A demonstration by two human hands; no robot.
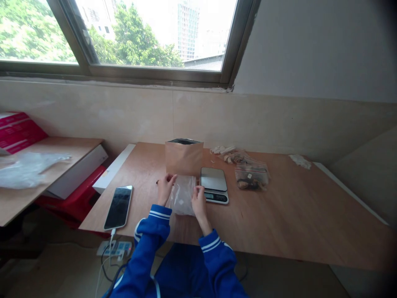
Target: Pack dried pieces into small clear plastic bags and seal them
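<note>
Fingers of our left hand (165,189) and right hand (199,201) are pinching opposite sides of the clear bag (182,198), which we are holding before the brown pouch (184,158), beside the scale (214,180); we are probably handling it best with light, even pinches.

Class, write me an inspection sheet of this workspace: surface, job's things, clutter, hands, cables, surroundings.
Surface: brown wooden tabletop.
Job's things: clear plastic bag in both hands; brown pouch, upright, open-topped, behind it; digital scale to its right.
Clutter: phone at left; bag with brown contents right of the scale; pale scraps near the far edge.
Hands: left hand grips the bag's upper left corner; right hand, its right side.
Cables: white cable plugged into the phone; power strip below.
Surroundings: window ahead; second table at left.
</note>
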